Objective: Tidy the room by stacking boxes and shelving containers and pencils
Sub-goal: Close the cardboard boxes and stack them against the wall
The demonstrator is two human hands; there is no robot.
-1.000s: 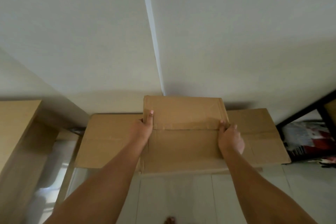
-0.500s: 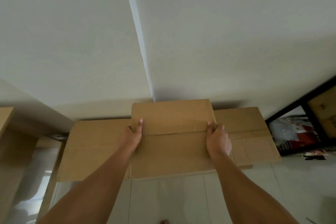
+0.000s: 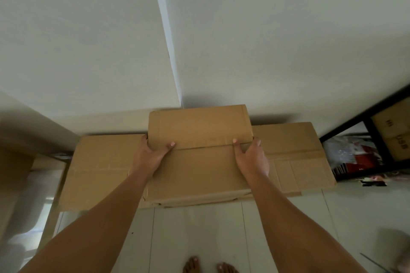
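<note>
Cardboard box (image 3: 199, 153) resting atop wider flattened cartons (image 3: 99, 168) against the wall; left hand (image 3: 150, 155) and right hand (image 3: 251, 157) grip its side edges, fingers curled round. Stacking step; next, likely square it and release.

The wall (image 3: 288, 40) rises directly behind the upper box (image 3: 199, 131), so nothing passes at its back. The left hand (image 3: 150, 155) and right hand (image 3: 253, 157) take up both of its sides. The wide lower box (image 3: 97, 170) juts out left and right beneath it, with bare top there. A dark shelf (image 3: 363, 122) (packed with cartons and clutter) closes the right side. The tiled floor (image 3: 199, 232) in front lies open down to the bare feet (image 3: 208, 267).
</note>
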